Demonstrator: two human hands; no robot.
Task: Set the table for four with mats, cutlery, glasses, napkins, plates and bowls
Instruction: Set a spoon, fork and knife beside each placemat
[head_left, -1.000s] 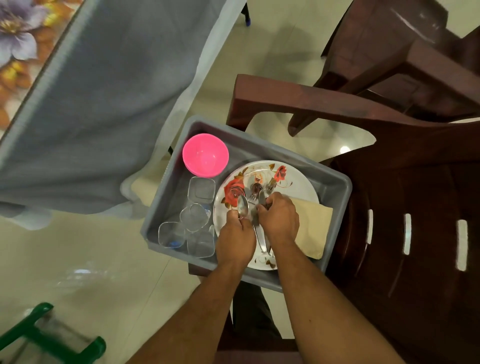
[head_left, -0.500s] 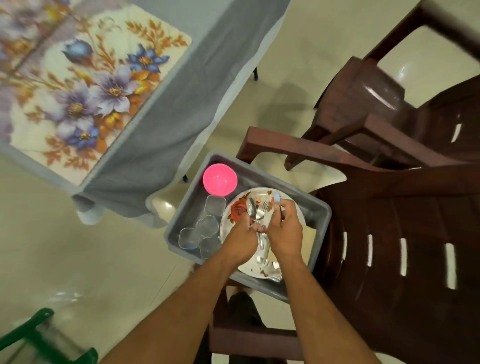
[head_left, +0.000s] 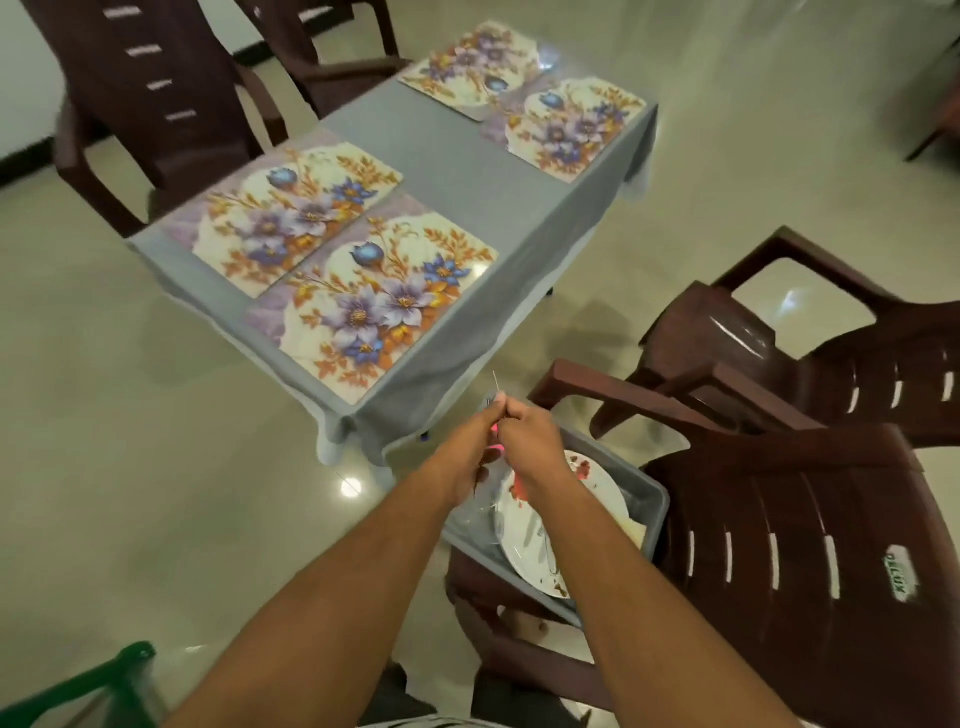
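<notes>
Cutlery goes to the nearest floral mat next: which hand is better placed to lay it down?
Left, narrowly. Both hands meet over the grey tub, but the left hand pinches the thin cutlery and sits on the nearest mat side; the right hand is beside it.

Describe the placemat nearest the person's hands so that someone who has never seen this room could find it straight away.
Find the table under the grey tablecloth, where four floral placemats lie in two pairs. Take the pair at the end nearer the grey tub on the brown chair. The nearest placemat is the one at the cloth's near corner, closest to the raised hands.
</notes>
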